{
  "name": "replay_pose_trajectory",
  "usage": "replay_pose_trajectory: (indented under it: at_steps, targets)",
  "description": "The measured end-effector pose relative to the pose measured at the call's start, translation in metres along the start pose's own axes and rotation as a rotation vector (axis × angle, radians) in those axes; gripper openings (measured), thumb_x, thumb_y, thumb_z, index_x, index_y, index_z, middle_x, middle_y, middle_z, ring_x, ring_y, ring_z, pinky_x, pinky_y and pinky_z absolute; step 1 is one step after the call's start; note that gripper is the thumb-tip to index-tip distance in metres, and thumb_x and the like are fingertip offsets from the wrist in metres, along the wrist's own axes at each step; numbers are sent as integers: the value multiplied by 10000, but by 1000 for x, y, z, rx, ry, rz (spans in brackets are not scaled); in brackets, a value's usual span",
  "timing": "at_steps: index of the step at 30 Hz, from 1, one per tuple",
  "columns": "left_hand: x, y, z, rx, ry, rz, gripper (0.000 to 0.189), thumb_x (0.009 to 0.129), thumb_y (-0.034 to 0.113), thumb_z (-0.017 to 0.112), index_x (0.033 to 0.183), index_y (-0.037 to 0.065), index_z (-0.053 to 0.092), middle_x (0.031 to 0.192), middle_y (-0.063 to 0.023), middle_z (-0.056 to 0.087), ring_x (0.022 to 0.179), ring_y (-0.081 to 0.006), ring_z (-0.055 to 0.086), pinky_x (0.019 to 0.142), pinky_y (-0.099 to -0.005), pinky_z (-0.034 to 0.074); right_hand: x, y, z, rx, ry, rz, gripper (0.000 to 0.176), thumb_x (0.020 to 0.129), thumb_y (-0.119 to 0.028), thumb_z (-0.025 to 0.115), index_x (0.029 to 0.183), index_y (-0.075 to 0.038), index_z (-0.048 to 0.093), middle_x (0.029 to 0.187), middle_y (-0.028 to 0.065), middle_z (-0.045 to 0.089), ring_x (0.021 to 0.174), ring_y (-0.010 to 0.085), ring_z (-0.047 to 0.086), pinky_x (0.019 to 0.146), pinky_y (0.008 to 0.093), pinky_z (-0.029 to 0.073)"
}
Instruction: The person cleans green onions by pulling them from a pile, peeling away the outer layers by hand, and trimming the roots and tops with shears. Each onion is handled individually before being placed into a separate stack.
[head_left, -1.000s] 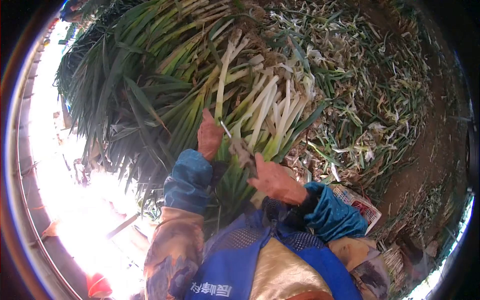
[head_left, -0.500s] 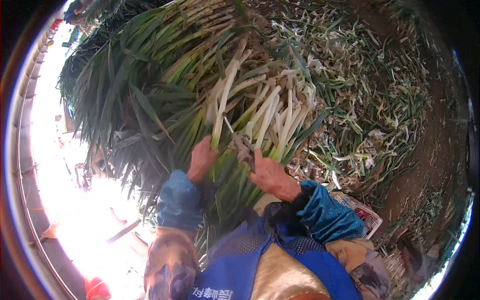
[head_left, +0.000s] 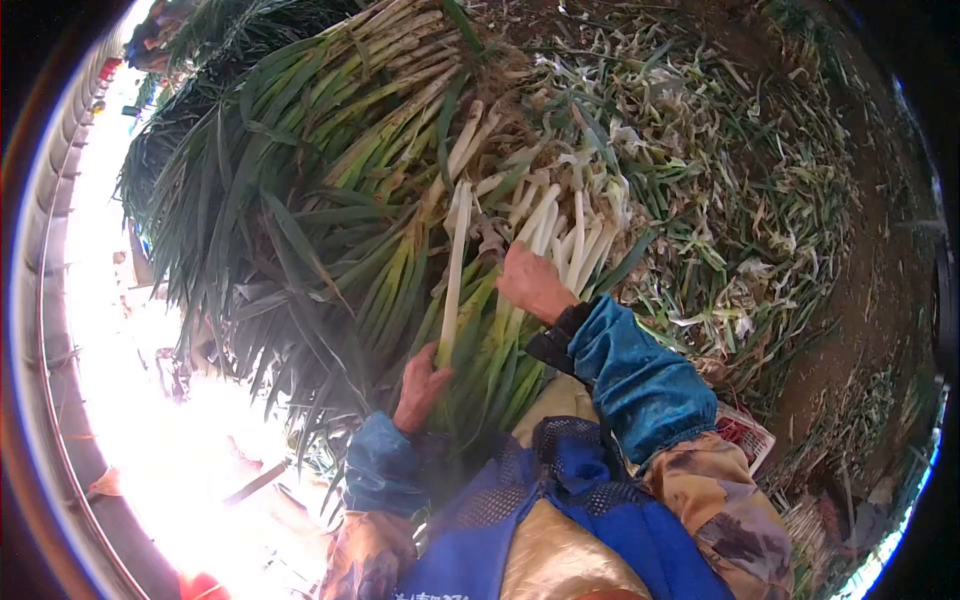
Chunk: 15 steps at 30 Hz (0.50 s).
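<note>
left hand [head_left: 420, 385] lower now, grip tight around 1 leek [head_left: 455, 262]; right hand [head_left: 535, 283]: grip unclear

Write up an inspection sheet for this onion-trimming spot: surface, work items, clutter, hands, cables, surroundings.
Surface: bare soil on the right; elsewhere the ground is covered.
Job's things: large pile of green onions, white shanks toward the middle, green leaves fanning left; one single stalk lies across it.
Clutter: trimmings of leaves and skins strewn over the ground; a basket partly hidden behind the right sleeve.
Hands: left hand closed on the single stalk's green end; right hand on the white shanks, grip unclear.
Cables: nothing seen.
Surroundings: curved rails at the left, strong glare beside them.
</note>
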<state>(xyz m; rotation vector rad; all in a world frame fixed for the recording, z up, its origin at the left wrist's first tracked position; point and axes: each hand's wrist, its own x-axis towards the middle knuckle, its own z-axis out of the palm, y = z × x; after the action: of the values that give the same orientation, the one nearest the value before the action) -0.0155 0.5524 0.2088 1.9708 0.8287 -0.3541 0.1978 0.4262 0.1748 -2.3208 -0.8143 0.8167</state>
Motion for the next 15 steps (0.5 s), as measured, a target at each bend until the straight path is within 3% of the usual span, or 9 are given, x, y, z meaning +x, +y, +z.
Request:
replay_pose_trajectory:
  at_steps: [4,10,13,15]
  targets:
    - [-10,25,-4,9,27,-6,471,691,129,588,1104,-80,504,952,-194,584,882,-252,559,787,-332,432,-15,0,0,38,-88,29,334,773,-134,477,960,138,424,807,310,591,772,403,611,680,443,503]
    - [-3,7,0,-51,5,70,462,703,123,565,1116,-70,491,926,-186,577,829,-234,544,756,-322,432,-8,14,2,14,-109,147,398,769,-180,506,1000,134,424,847,294,597,822,424,594,719,458,474]
    - [12,15,5,-1,96,256,507,679,115,573,1158,-22,482,792,-217,594,713,-335,588,652,-390,453,-35,25,0,24,-91,84,436,776,-199,515,1043,123,391,829,286,595,828,441,584,717,471,463]
    - [35,32,13,24,43,184,473,696,107,570,1137,-39,479,854,-215,582,766,-285,578,690,-365,450,-66,16,-26,120,-85,92,460,775,-200,515,1072,115,360,809,283,588,810,438,584,717,476,461]
